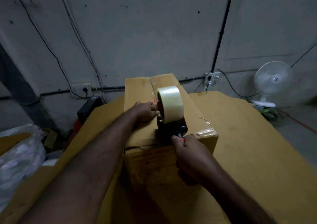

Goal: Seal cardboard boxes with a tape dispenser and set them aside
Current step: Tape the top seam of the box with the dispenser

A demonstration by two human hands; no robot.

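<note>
The cardboard box stands mid-surface, its near top edge just under the tape dispenser, which sits on the box's centre seam. The right hand holds the dispenser's handle at that edge, fingers clenched around it. The left hand lies on the box top just left of the clear tape roll, fingers stretched flat, their tips hidden behind the roll. Bare room lies to the box's right and far along its top. The surface is covered by a flattened cardboard sheet. A plastic bag sits left; a white fan stands right against the grey wall.
</note>
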